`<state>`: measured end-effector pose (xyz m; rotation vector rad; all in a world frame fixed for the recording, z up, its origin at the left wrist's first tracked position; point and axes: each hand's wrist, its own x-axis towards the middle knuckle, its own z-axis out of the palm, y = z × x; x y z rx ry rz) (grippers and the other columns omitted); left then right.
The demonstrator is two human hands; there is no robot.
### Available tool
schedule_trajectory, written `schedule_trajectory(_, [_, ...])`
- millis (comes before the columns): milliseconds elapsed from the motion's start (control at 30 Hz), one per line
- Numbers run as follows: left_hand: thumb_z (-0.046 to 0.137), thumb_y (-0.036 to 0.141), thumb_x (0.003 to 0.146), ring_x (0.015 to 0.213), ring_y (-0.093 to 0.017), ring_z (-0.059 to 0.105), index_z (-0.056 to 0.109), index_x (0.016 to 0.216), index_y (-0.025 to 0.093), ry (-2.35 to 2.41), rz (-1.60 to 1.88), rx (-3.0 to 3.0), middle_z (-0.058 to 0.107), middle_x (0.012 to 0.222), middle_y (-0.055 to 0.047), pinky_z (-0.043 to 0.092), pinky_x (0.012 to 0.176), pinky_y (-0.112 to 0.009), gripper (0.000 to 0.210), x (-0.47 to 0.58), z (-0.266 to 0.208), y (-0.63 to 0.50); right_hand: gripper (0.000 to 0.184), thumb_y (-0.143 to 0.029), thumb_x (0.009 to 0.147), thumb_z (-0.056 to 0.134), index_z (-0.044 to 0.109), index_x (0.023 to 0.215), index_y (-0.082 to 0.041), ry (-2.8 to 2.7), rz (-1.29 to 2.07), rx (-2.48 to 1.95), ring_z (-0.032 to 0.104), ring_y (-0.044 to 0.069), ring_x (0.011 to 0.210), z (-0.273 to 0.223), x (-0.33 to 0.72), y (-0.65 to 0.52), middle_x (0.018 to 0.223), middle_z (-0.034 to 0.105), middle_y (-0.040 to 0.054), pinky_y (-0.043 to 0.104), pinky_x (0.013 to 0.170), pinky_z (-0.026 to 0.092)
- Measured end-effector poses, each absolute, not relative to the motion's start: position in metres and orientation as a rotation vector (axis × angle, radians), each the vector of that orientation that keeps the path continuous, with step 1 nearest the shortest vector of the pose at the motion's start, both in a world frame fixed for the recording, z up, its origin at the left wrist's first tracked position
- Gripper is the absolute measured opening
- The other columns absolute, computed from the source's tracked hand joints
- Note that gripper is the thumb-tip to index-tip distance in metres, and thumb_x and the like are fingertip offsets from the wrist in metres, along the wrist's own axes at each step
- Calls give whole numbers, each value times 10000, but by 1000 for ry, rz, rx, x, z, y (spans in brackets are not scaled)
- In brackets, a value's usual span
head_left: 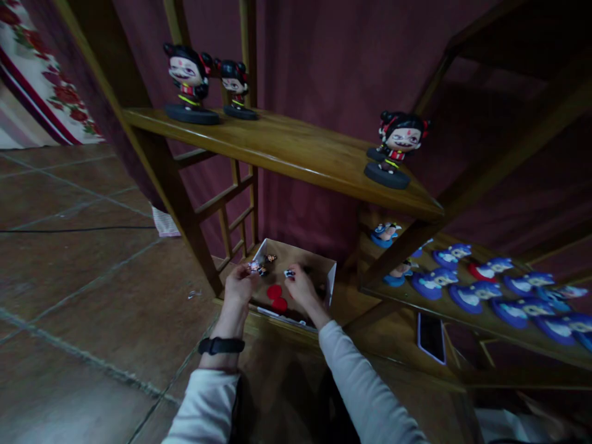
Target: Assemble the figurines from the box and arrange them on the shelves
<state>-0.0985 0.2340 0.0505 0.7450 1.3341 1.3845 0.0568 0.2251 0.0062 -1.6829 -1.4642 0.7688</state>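
Observation:
Both of my hands reach into a shallow cardboard box (300,250) on the bottom shelf. My left hand (239,285) is closed at the box's left side, its fingertips on a small white-and-dark figurine (254,266). On the right, my right hand (300,285) pinches another small figurine (289,273), pale with dark parts. Behind the left fingers lies a small orange-and-dark figurine (271,258). Between my hands sit red round discs (274,291) on the box floor. My right hand and forearm hide part of the box's right side.
Above the box runs a wooden shelf (287,145) with black-haired figurines (187,80) on dark bases. Several blue-and-purple figurines (437,280) stand on the right shelf. A phone (431,338) lies below them. A wooden post (173,197) rises left of the box, beside the tiled floor (83,265).

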Motion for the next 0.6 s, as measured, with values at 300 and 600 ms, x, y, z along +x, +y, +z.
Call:
schedule_trajectory(300, [609,129,625,766,-168,602,615,864,185,1762,984,1365,671,789,-44,431,684,-247,246,-86,22,234,260,-270,578,615,651,828,-207,-679,1325,-1294,572,152,737,18,99,153,832,643,13,282,654,460])
schedule_trajectory(600, [597,4,577,890,-237,579,630,847,184,1649,1184,1274,627,770,-78,389,796,-300,326,-86,21,218,272,-223,547,649,636,818,-205,-832,1051,-1349,553,152,781,32,101,154,795,632,-9,288,750,430])
